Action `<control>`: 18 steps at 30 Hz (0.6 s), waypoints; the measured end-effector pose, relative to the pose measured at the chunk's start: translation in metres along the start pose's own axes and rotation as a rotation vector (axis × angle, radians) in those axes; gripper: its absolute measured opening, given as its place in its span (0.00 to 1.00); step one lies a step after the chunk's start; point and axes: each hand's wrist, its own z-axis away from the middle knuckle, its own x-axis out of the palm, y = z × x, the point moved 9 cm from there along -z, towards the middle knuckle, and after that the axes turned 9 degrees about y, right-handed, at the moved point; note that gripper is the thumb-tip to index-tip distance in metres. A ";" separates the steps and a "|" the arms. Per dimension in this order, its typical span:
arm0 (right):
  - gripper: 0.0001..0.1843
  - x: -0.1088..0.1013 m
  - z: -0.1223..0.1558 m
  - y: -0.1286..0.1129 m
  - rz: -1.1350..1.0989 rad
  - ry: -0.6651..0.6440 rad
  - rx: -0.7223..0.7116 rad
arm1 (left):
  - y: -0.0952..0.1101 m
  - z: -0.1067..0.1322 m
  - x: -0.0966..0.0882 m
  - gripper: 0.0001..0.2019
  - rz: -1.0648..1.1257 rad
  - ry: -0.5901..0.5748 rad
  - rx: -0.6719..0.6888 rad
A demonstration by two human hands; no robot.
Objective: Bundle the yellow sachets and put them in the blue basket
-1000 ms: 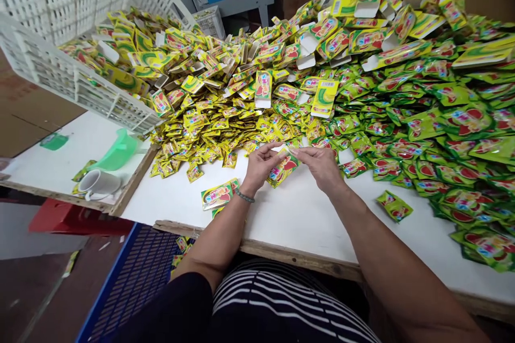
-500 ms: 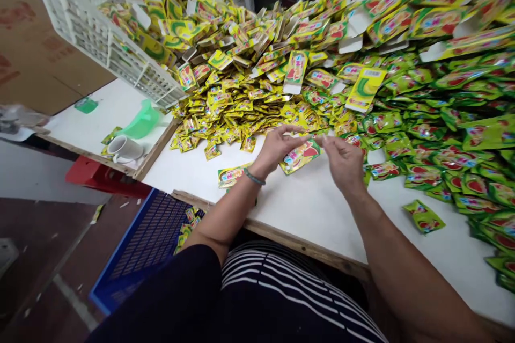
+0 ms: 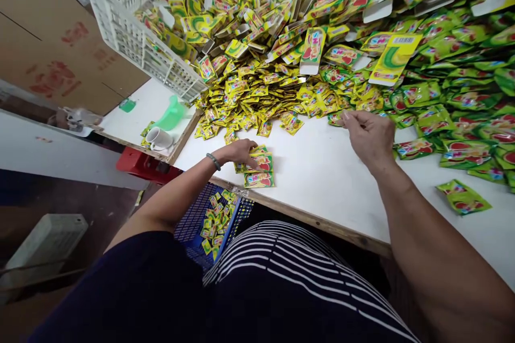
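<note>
Directly under left grip [image 3: 242,153], boxes [image 3: 259,180]; right grip [image 3: 372,136] near sachets [image 3: 413,148]; cannot tell if grasping.

Left hand [image 3: 243,153] partly hides boxes [image 3: 259,179] at center; edges crop crate [image 3: 120,29] at 11 o'clock, carton [image 3: 60,48] at 10, right forearm [image 3: 436,246] at 4.

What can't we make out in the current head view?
Head view, all items:
Left hand: contact with the small boxes, hidden by the hand itself.
Right hand: whether it pinches the sachet by its fingertips; they overlap it.
White crate: upper part, cut off by the top edge.
Blue basket: partly hidden by the left arm and sleeve.
</note>
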 end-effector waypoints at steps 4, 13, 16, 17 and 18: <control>0.14 -0.002 -0.002 -0.003 0.136 -0.007 -0.077 | 0.000 -0.005 -0.009 0.15 -0.119 0.000 -0.084; 0.17 -0.005 -0.007 0.001 0.253 0.055 -0.216 | 0.019 0.057 0.049 0.25 -0.294 -0.567 -0.155; 0.18 -0.004 -0.008 0.005 0.282 0.068 -0.231 | 0.009 0.060 0.044 0.36 -0.314 -0.501 -0.245; 0.18 -0.004 -0.008 0.007 0.281 0.070 -0.232 | 0.007 0.062 0.042 0.37 -0.314 -0.494 -0.265; 0.18 -0.004 -0.008 0.008 0.279 0.069 -0.233 | 0.005 0.063 0.041 0.35 -0.322 -0.502 -0.264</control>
